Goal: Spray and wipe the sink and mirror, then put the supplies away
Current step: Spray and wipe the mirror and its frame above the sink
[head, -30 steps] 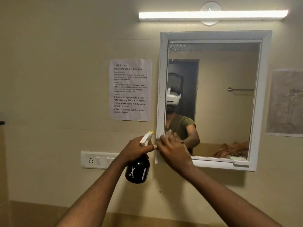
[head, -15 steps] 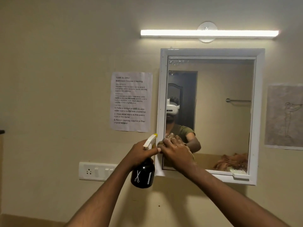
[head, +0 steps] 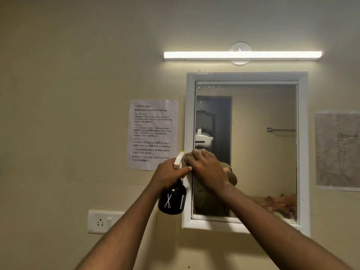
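The white-framed mirror hangs on the wall ahead. My left hand grips the neck of a black spray bottle with a pale trigger head, held just left of the mirror frame. My right hand presses against the glass at the mirror's left edge, touching the left hand's fingertip. A pale bit shows under its fingertips; whether it holds a cloth is hidden. The sink is out of view.
A printed task sheet is stuck left of the mirror and a sketch on paper hangs at the right. A white socket plate sits low on the wall. A tube light glows above the mirror.
The view has tilted up, so the mirror and light sit lower in frame. My right hand has slid up the mirror's left edge; the left hand and bottle rose alongside it.
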